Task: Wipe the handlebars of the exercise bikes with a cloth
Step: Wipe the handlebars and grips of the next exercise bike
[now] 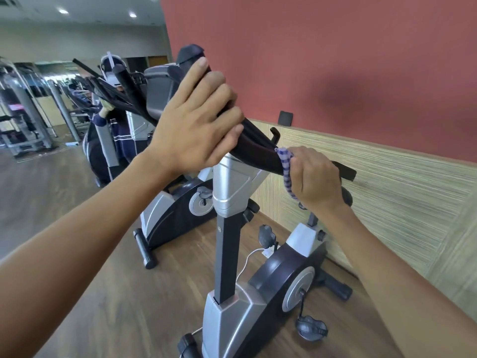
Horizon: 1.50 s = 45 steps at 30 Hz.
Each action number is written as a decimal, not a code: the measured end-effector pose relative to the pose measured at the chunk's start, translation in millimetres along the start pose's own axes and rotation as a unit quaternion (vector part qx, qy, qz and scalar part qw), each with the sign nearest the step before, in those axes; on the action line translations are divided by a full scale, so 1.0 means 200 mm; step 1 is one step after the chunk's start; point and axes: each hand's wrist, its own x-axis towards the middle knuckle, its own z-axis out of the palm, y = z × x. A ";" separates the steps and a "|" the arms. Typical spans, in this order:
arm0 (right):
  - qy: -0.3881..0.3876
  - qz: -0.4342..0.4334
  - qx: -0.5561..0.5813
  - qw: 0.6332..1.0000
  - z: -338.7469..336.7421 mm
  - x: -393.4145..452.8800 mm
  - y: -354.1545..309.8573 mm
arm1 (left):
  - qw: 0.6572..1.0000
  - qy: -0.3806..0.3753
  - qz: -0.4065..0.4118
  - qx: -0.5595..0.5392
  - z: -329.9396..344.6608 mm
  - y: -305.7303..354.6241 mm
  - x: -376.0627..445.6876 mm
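Both hands on handlebar (pixel 258 153) — left (pixel 196 125) gripping bare, right (pixel 317 177) clutching cloth (pixel 287 171).

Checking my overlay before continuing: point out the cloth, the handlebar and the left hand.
cloth (pixel 287 174), head view, on its checked fold
handlebar (pixel 260 156), head view, on the black bar
left hand (pixel 191 125), head view, on its back

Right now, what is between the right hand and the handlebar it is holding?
In the head view, a blue-and-white checked cloth lies between the right hand and the black handlebar, wrapped round the bar under the fingers.
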 end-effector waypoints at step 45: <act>0.288 -0.176 -0.308 0.890 0.33 -0.22 0.27 | 0.988 -0.045 -0.007 0.146 -0.02 0.06 0.13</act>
